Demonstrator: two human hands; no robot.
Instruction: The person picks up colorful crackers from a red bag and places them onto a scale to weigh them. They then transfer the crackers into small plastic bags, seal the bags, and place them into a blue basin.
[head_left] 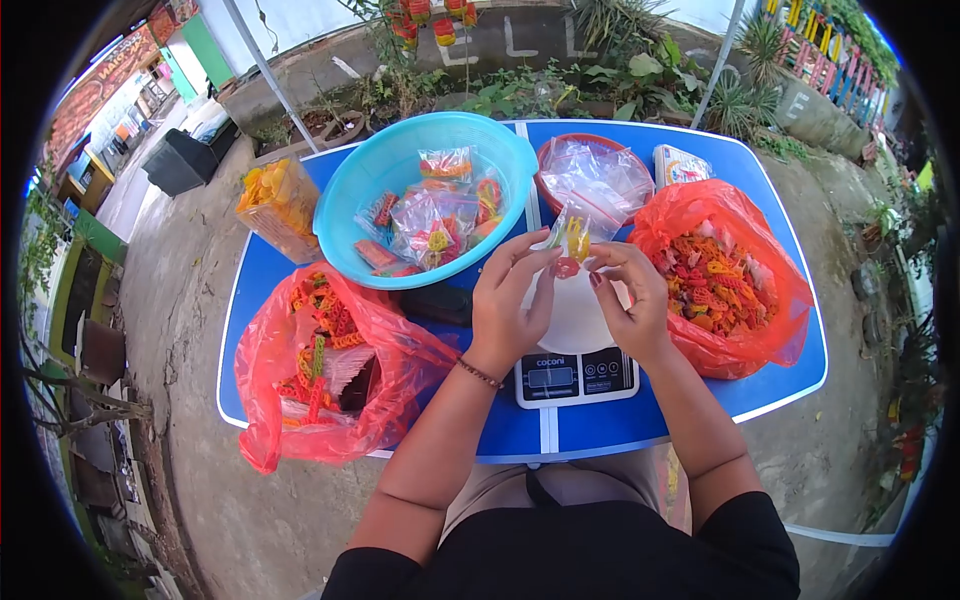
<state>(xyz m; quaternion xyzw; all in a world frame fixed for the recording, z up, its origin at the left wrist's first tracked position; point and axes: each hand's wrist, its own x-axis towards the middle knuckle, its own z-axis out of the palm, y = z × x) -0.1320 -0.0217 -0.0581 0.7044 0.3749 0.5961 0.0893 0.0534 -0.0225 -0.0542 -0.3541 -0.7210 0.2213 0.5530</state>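
Between both hands is a small clear plastic bag (574, 238) with yellow and red pieces inside, raised above a digital kitchen scale (576, 378). My left hand (512, 300) pinches the bag's left side. On its other side, the fingers of my right hand (634, 298) close on the bag near the red piece. Beneath the hands is the scale's round white top (578, 320), partly hidden by them. Just beyond, a reddish bowl (545, 195) holds a pile of clear plastic bags (597, 180).
A light-blue basin (335, 215) contains several filled bags. Red plastic bags with colourful pieces stand at left (265, 405) and right (790, 300). A clear container (277, 210) of orange-yellow pieces, a dark object (437, 304) and a white packet (682, 164) share the blue table (500, 437).
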